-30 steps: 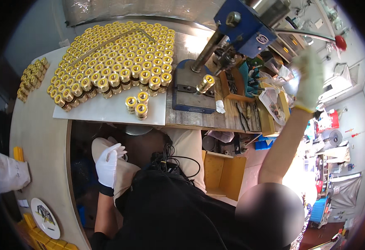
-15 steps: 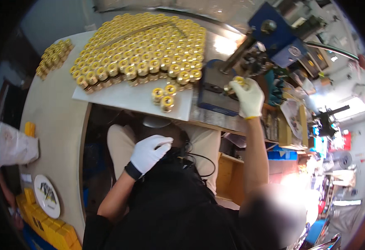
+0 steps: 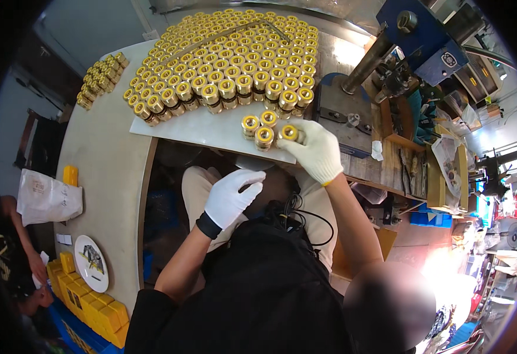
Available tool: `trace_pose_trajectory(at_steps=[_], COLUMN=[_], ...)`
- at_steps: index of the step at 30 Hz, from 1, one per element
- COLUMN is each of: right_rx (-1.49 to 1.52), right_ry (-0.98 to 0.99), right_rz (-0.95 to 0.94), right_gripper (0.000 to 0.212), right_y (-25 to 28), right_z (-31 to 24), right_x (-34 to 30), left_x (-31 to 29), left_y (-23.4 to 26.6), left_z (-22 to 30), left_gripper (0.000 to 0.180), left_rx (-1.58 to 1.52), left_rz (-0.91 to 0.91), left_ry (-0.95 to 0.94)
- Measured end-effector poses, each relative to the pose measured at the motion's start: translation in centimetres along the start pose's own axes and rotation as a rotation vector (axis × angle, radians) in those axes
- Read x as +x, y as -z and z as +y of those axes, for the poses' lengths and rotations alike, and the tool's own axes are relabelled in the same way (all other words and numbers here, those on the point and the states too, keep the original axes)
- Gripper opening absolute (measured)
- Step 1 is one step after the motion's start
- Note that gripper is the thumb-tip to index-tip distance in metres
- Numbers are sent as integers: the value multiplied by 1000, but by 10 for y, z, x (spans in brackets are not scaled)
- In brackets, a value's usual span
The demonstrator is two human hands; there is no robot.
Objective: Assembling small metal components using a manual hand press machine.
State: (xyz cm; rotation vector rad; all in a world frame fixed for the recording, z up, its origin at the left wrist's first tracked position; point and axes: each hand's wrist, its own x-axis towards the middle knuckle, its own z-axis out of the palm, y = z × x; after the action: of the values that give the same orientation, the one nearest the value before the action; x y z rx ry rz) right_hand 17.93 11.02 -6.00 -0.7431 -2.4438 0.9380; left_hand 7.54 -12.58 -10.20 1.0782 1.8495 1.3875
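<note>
My right hand (image 3: 318,152), in a cream knit glove, is closed on a brass fitting (image 3: 288,133) with a yellow-rimmed threaded top. That fitting stands upright at the white board's front edge, beside a small cluster of three like ones (image 3: 264,137). My left hand (image 3: 232,197), in a white glove with a black wrist band, hovers over my lap. Its fingers are extended with a gap to the thumb, and it holds nothing. Behind the cluster, a large block of the same brass fittings (image 3: 217,65) stands packed in rows on the white board (image 3: 179,131).
A blue press (image 3: 415,41) rises at the right over its dark base plate (image 3: 344,115). More fittings (image 3: 101,79) stand far left. Nearer left are a white bag (image 3: 49,197), a round plate (image 3: 91,264) and yellow boxes (image 3: 90,304). Another person's arm (image 3: 28,248) shows at the left edge.
My right hand has moved left from the press base to the board with a brass fitting in its fingers. My left hand stays over my lap. The whole view has shifted slightly.
</note>
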Motion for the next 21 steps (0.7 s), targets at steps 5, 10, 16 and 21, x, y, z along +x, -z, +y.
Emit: trace_pose_trajectory(at_steps=[5, 10, 16, 21], right_rx=[49, 277, 279, 266], right_ry=[-56, -78, -85, -48], right_rz=[-92, -32, 52, 97], right_gripper=[53, 37, 18, 19], right_y=[0, -9, -8, -21], right_z=[-9, 43, 67, 64], right_x=[7, -33, -52, -49], left_x=[18, 53, 103, 117], left_y=[11, 15, -4, -8], left_z=[29, 48, 59, 65], left_gripper=[33, 56, 84, 61], left_rx=[236, 667, 917, 981], left_rz=[162, 290, 157, 48], left_ry=[-198, -363, -319, -200])
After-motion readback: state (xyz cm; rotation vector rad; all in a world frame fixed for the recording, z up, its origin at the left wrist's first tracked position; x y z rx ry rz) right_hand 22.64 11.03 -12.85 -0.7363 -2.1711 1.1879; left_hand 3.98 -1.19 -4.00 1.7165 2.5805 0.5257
